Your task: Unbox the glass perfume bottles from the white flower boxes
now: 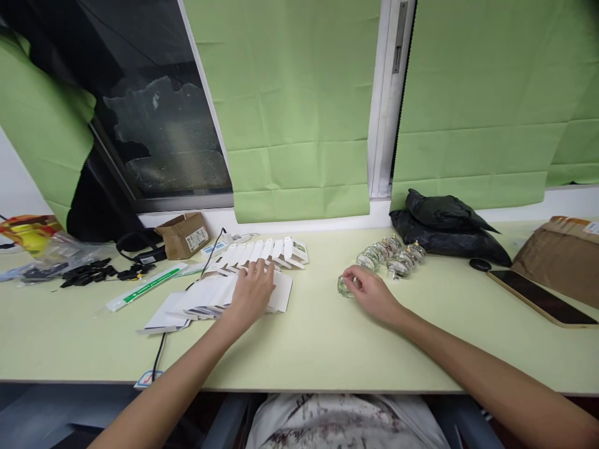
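My left hand [255, 285] rests palm down on a row of flat white cartons [206, 296], fingers spread and curving over the cards; it does not clearly grip one. Behind it, a second row of white folded cartons [264, 251] stands overlapping. My right hand [369, 292] pinches a small, round, pale green glass piece [344, 287] against the table; the fingers partly cover it. Beyond that hand, several similar clear glass pieces with gold-coloured tops [374, 254] lie in two short rows.
Black plastic bags [449, 234], a phone [538, 298] and a brown cardboard box [561, 259] are at the right. At the left lie a small open brown box [183, 237], a green-and-white packet [146, 287], black straps [88, 272] and a black cable [160, 355].
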Tool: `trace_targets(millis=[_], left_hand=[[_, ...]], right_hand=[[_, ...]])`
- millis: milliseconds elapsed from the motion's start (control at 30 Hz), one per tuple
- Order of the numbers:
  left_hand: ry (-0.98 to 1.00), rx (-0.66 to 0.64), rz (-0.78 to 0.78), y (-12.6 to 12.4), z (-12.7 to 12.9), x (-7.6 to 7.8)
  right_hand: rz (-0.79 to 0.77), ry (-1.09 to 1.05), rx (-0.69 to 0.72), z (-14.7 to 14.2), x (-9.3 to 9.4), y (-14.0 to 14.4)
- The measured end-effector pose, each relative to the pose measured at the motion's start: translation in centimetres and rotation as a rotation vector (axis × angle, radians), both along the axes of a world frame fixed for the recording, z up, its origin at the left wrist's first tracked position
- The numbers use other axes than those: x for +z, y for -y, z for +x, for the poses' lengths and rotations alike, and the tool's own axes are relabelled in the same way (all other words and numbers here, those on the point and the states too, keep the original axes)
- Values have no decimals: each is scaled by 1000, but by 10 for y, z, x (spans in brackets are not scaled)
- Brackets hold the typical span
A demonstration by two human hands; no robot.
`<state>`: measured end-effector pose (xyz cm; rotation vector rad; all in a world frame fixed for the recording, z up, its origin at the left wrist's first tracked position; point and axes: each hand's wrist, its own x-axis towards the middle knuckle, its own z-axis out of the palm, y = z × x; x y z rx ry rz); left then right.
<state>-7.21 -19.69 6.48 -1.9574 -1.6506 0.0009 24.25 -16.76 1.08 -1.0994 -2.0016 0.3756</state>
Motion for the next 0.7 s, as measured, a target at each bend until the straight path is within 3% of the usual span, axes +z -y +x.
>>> trace_targets(millis=[100, 167, 300, 400, 467, 567, 700], left_hand=[[-12, -184, -22, 6, 14, -10], [19, -241, -83, 10, 23, -18], [73, -249, -161, 10, 32, -30], [119, -239, -142, 3, 37, -30], [206, -279, -117, -2, 45, -27], [423, -466, -159, -9, 63, -25], [677, -629, -259, -17, 86, -34]], right_hand=[[66, 80, -12, 2, -4, -5], [98, 138, -32, 4, -7, -7], [132, 240, -46, 6, -12, -9], [123, 278, -37, 8, -14, -10], [104, 298, -34, 9, -15, -11], [48, 340, -57, 8, -18, -10], [10, 429, -256, 4, -22, -5]])
